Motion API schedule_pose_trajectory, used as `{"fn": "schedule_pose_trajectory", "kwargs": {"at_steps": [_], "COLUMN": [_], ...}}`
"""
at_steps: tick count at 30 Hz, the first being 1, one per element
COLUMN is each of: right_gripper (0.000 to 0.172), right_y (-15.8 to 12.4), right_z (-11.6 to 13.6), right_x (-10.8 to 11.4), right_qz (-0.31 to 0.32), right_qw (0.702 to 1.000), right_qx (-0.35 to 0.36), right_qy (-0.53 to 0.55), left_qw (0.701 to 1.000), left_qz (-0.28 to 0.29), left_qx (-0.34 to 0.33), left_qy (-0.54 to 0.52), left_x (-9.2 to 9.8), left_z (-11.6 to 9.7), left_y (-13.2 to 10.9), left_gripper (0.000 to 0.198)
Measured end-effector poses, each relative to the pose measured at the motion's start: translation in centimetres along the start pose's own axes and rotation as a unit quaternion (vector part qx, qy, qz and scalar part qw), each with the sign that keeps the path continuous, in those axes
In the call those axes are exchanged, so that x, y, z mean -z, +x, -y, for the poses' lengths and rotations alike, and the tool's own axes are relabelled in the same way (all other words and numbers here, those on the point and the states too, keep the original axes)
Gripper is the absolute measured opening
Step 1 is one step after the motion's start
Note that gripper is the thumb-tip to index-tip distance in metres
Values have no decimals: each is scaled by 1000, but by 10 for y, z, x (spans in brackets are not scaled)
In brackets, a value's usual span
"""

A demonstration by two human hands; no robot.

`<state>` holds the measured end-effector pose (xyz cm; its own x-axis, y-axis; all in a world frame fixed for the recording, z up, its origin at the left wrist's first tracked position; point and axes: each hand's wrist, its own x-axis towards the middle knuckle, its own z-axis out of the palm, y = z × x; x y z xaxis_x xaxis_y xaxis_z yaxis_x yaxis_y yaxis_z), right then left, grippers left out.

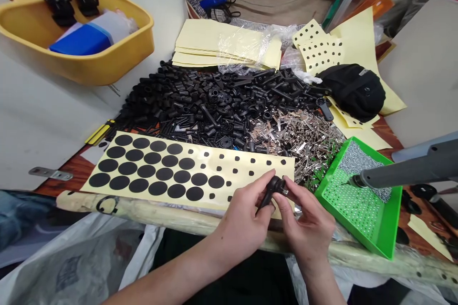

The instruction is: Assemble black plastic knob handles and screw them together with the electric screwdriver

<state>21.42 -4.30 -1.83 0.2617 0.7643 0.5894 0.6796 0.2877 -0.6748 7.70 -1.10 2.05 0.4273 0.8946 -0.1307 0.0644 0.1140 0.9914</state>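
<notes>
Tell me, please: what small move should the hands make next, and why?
Probably push the small metal piece further into the black plastic part: the left hand holds that part steady, and the right hand pinches at the end where the metal shows.

This place is working as a small assembly workshop: heaps of black plastic parts (200, 105) and metal clips (296, 136) are lying beside sheets of adhesive dots (229, 167), a green perforated tray (386, 219) and a grey electric screwdriver (411, 167).

One left hand (239, 228), one right hand (304, 224), one black plastic part (272, 190), one green perforated tray (379, 243), one yellow tub (89, 71), one cream sheet (265, 171), and roughly twenty-two large black dots (164, 174).
</notes>
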Motion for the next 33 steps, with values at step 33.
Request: {"fn": "schedule_pose_trajectory", "kwargs": {"at_steps": [33], "right_gripper": [18], "right_y": [30], "right_z": [27], "right_x": [22], "right_qz": [153], "right_qw": [918], "right_qx": [-281], "right_qy": [233], "left_qw": [985], "left_qz": [34], "left_qx": [86], "left_qy": [-148], "left_x": [-2], "left_z": [-5], "left_y": [6], "left_gripper": [34]}}
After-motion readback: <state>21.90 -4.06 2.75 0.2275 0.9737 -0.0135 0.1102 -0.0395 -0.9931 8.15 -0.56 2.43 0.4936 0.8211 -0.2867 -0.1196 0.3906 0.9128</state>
